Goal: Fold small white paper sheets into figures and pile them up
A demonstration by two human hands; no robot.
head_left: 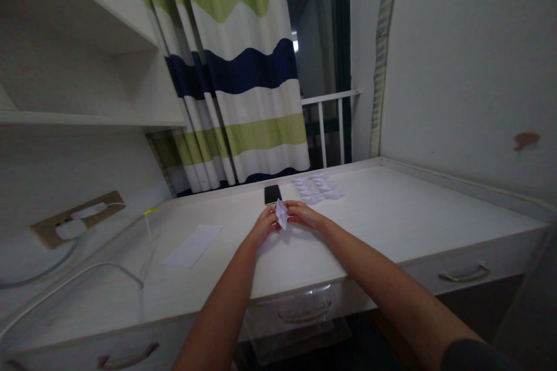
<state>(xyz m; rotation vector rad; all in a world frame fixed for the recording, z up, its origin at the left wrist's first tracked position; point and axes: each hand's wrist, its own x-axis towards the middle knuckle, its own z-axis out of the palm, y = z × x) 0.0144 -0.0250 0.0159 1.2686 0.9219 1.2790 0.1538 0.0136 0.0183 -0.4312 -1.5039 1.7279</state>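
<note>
Between my two hands is a small folded paper piece (282, 214), white and pointed at its top and bottom, held just above the desk. My left hand (264, 224) grips its left side with bent fingers. From the right, my right hand (303, 214) pinches the other side. Just beyond my hands lies a dark phone (272, 194). Several similar folded paper pieces (317, 188) sit in rows to the right of the phone. Flat on the desk at the left rests a stack or sheet of white paper (194, 246); which of the two I cannot tell.
The white desk (413, 208) has drawers with metal handles (465, 273) along its front. Plugs and a white cable (108, 264) are at the left, under a shelf (87, 120). A striped curtain (261, 69) hangs behind, beside a white railing (322, 130).
</note>
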